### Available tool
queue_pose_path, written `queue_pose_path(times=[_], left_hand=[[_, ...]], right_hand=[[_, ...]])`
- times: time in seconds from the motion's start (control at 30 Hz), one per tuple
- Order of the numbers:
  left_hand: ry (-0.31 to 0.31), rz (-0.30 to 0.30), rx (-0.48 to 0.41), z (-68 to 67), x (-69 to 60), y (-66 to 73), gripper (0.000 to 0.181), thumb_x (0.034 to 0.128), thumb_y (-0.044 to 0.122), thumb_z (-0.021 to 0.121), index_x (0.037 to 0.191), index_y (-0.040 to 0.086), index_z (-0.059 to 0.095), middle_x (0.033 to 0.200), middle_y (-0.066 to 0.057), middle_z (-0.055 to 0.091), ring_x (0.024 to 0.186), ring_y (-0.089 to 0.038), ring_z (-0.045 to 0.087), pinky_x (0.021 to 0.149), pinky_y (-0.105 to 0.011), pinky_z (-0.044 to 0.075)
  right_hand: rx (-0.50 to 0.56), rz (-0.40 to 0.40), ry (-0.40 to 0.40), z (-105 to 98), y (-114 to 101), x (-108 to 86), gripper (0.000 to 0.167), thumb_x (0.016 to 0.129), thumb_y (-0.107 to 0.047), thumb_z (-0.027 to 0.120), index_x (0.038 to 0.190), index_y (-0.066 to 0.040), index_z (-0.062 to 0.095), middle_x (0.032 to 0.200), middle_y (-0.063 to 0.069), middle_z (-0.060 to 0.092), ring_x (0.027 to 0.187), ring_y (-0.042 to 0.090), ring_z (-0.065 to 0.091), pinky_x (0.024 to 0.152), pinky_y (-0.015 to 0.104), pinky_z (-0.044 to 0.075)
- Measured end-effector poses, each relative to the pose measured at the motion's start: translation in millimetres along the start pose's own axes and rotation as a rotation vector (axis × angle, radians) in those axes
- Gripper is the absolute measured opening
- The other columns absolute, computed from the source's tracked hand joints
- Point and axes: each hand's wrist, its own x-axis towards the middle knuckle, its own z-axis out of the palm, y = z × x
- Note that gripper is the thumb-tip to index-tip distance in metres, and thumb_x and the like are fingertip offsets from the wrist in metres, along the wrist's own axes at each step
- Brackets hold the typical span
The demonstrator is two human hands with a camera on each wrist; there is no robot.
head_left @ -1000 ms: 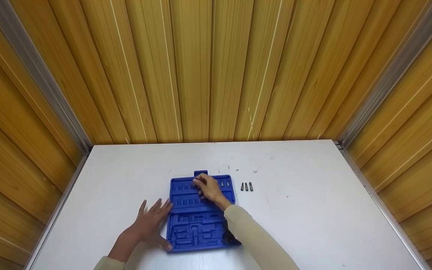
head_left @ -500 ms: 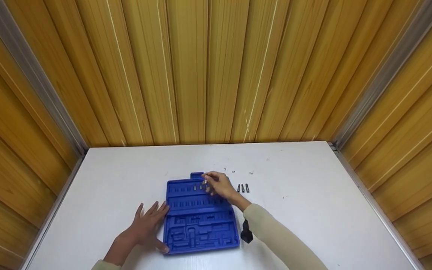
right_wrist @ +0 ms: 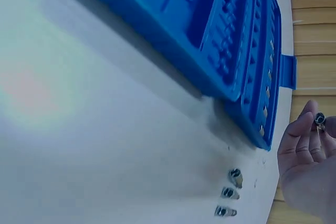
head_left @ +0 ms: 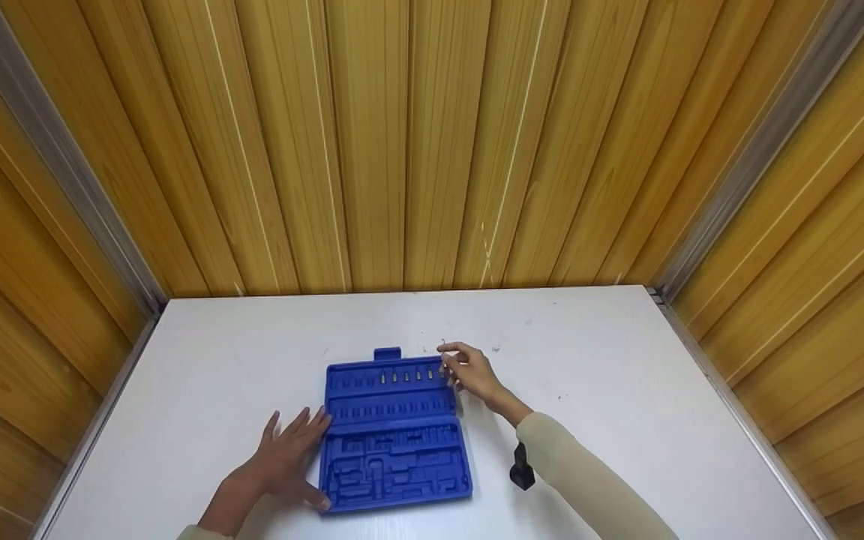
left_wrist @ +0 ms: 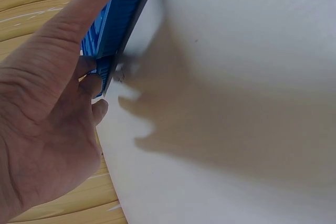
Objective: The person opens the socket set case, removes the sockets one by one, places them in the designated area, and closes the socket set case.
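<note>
An opened blue tool case (head_left: pixel 394 429) lies on the white table. Several small metal bit sockets (head_left: pixel 406 377) stand in a row in its far half. My left hand (head_left: pixel 282 457) has its fingers spread along the case's left edge, with the thumb touching the near-left corner. At the far-right corner, my right hand (head_left: pixel 475 375) pinches one bit socket (right_wrist: pixel 319 120) between thumb and finger, its hollow end showing in the right wrist view. Three loose bit sockets (right_wrist: pixel 229 192) lie on the table to the right of the case; in the head view the right hand covers them.
The near half of the case has moulded recesses (head_left: pixel 376 476). A latch tab (head_left: pixel 387 352) sticks out from the far edge. Wood-patterned walls (head_left: pixel 372 150) enclose the white table (head_left: pixel 612 420) at the back and sides. A black device (head_left: pixel 522 474) hangs under the right sleeve.
My right hand has moved right, from over the middle of the case's far row to its right end, uncovering the bit sockets there. The left hand stays at the left edge.
</note>
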Motion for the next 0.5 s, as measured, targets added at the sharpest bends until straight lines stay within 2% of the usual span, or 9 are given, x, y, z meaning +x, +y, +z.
queue_pose_path(times=[0.2, 0.4, 0.5], left_hand=[[-0.015, -0.012, -0.006, -0.1, 1.3, 0.9, 0.137, 0.0528, 0.059, 0.094, 0.158, -0.001, 0.030, 0.167, -0.023, 0.026, 0.155, -0.049, 0.020, 0.120, -0.077, -0.001], [-0.008, 0.002, 0.015, -0.6, 0.0, 1.2, 0.138, 0.0526, 0.060, 0.094, 0.157, -0.003, 0.030, 0.166, -0.025, 0.027, 0.154, -0.050, 0.022, 0.119, -0.078, 0.002], [-0.004, 0.008, 0.011, -0.3, -0.4, 1.8, 0.138, 0.0525, 0.058, 0.095, 0.157, -0.004, 0.030, 0.165, -0.027, 0.027, 0.153, -0.051, 0.022, 0.119, -0.079, 0.002]], right_hand=[[0.005, 0.004, -0.011, -20, 8, -2.3, 0.034, 0.104, -0.012, 0.057, 0.134, 0.003, 0.060, 0.100, 0.028, 0.070, 0.063, 0.010, 0.061, 0.053, 0.019, 0.046], [0.012, 0.002, -0.054, -36, 12, -8.3, 0.045, 0.100, -0.011, 0.064, 0.140, 0.007, 0.054, 0.095, 0.016, 0.069, 0.066, 0.009, 0.062, 0.054, 0.017, 0.044], [0.008, 0.005, -0.076, -45, 14, -10.7, 0.049, 0.099, -0.010, 0.066, 0.142, 0.008, 0.051, 0.095, 0.015, 0.067, 0.069, 0.011, 0.064, 0.054, 0.018, 0.044]])
